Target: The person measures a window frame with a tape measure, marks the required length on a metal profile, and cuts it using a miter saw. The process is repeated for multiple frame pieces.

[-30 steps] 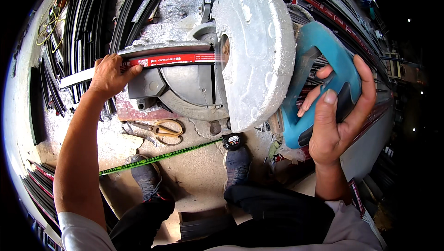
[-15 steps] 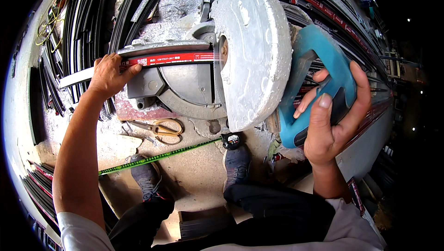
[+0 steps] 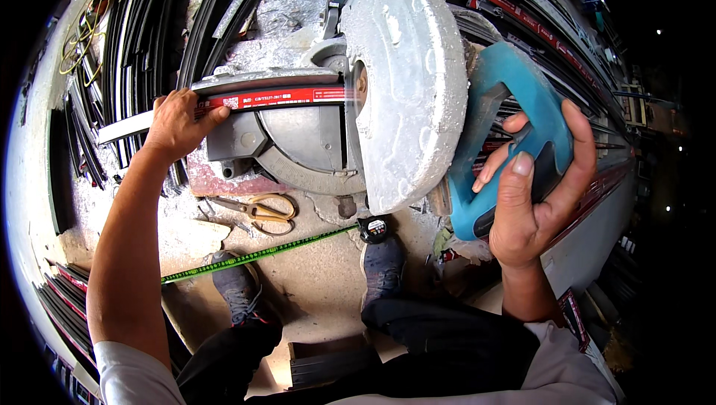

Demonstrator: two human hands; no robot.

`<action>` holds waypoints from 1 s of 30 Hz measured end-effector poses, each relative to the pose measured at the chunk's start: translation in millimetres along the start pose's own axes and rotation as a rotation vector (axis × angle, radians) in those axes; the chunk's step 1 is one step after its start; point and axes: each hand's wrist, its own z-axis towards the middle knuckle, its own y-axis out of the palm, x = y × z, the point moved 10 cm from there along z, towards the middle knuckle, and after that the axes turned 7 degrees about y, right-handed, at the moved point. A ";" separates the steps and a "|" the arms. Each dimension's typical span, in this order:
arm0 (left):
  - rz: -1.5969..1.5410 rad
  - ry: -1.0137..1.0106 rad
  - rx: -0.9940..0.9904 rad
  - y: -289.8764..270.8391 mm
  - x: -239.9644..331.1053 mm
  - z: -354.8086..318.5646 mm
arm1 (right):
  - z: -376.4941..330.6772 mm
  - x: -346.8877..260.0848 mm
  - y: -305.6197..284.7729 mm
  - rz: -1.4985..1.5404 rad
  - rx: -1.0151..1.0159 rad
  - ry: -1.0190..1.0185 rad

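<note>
**Both hands on the chop saw**

Here the right hand (image 3: 533, 203) is wrapped around the teal handle (image 3: 522, 107) of a chop saw, fingers curled over the top and thumb along the near side, so its grip is closed on the handle. The saw's dusty grey blade guard (image 3: 414, 84) stands just left of that handle, tilted down over the round saw base (image 3: 306, 144).

The left hand (image 3: 179, 121) presses down on a long metal strip with a red label (image 3: 276, 95) that lies across the base and runs into the guard's side. The fingers lie flat over the strip's left part and the thumb reaches onto the red label; this grip is closed on the strip, holding it against the fence.

On the dusty floor in front of the base lie yellow-handled scissors (image 3: 261, 211). A green tape measure (image 3: 253, 256) stretches across the floor nearer the person, its black case (image 3: 373, 227) just beside the right shoe (image 3: 382, 267). The left shoe (image 3: 239, 289) sits by the tape's middle. Bundles of black profiles (image 3: 149, 24) are stacked on the left, well apart from the hands.
</note>
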 end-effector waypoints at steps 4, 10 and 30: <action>0.005 0.001 -0.005 -1.9 1.3 0.1 | -0.2 2.4 -0.6 0.009 -0.004 0.003; 0.007 0.017 0.019 -2.2 1.8 0.2 | -0.3 1.7 0.0 0.002 -0.010 0.001; 0.011 0.008 0.001 -1.9 0.9 0.4 | 1.2 0.7 -1.5 0.021 -0.003 -0.015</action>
